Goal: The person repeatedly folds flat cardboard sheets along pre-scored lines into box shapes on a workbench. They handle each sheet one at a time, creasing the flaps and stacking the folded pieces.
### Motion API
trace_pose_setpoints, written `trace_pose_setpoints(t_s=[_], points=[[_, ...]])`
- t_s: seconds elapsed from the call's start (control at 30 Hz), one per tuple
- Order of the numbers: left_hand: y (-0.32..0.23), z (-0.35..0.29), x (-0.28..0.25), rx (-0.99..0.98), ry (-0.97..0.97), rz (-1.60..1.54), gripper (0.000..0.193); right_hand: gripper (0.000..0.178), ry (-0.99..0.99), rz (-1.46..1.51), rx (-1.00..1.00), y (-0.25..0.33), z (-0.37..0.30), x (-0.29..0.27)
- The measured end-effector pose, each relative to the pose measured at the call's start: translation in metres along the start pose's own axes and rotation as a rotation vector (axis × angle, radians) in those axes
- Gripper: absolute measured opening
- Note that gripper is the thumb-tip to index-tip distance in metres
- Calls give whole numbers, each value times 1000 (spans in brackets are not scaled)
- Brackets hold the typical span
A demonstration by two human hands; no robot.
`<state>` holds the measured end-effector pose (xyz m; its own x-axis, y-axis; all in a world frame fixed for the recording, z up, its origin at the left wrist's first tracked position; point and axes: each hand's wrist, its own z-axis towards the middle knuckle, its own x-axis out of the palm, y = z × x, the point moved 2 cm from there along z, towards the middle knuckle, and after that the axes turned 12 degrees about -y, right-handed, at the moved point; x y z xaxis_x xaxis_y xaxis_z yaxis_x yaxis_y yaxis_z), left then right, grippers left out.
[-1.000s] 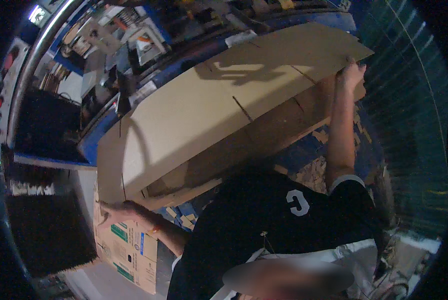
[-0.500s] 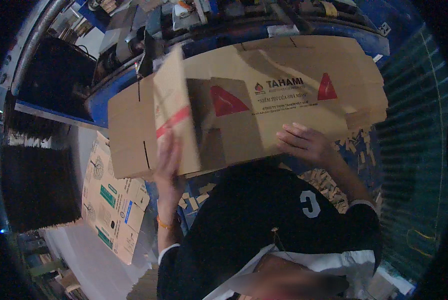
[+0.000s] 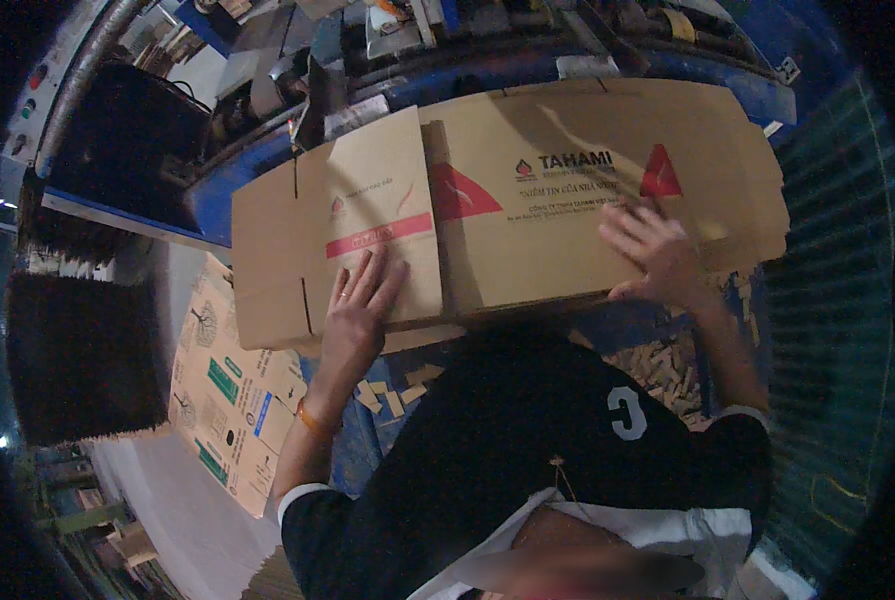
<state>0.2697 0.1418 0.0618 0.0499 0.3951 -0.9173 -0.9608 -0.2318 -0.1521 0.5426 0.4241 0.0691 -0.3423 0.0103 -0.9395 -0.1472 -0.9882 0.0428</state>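
A long brown cardboard box blank point(image 3: 528, 240) with red triangles and dark print lies flat in front of me. On its left part a folded-over panel point(image 3: 383, 180) with a red stripe rests face up. My left hand point(image 3: 363, 295) lies flat on the lower part of that panel, fingers stretched out. Farther right, my right hand point(image 3: 658, 255) rests on the blank near its front edge, with fingers spread and slightly blurred. Its thumb is at the edge. Neither hand grips anything.
Behind the blank runs a blue machine point(image 3: 703, 80) with metal parts. A printed cardboard sheet point(image 3: 223, 390) lies at lower left, beside stacked dark cardboard point(image 3: 88, 360). Small cardboard scraps point(image 3: 658, 375) lie below the blank. A green corrugated wall point(image 3: 833, 300) stands to the right.
The panel, upright half a second ago, has come down flat onto the blank. My left hand has moved from the panel's edge onto its face. My right hand has slid right.
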Motion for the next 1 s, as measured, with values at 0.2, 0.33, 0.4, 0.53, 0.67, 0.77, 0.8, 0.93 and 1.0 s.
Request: trace_pose_setpoints(t_s=[0.2, 0.33, 0.4, 0.53, 0.67, 0.77, 0.8, 0.93, 1.0], points=[[45, 50, 12, -89, -266, -204, 69, 81, -3, 113, 147, -71, 45, 29], [76, 97, 38, -24, -381, -171, 68, 75, -135, -33, 20, -111, 89, 57], [84, 106, 45, 21, -377, -119, 67, 73, -73, -13, 183, -131, 107, 62], [93, 102, 36, -248, -332, -113, 66, 72, -35, -32, 198, -135, 118, 58], [83, 86, 17, -189, -26, -6, 71, 61, -74, 15, 153, -120, 107, 52], [81, 78, 13, -297, 116, -139, 75, 57, -62, 33, 196, -116, 103, 58], [83, 79, 14, -254, 79, -100, 74, 55, -110, 13, 170, -117, 105, 60], [106, 102, 36, -131, 4, 176, 72, 46, -213, -146, -79, -124, 123, 75], [121, 126, 49, -100, -40, 316, 69, 35, -307, -198, -62, -128, 138, 83]])
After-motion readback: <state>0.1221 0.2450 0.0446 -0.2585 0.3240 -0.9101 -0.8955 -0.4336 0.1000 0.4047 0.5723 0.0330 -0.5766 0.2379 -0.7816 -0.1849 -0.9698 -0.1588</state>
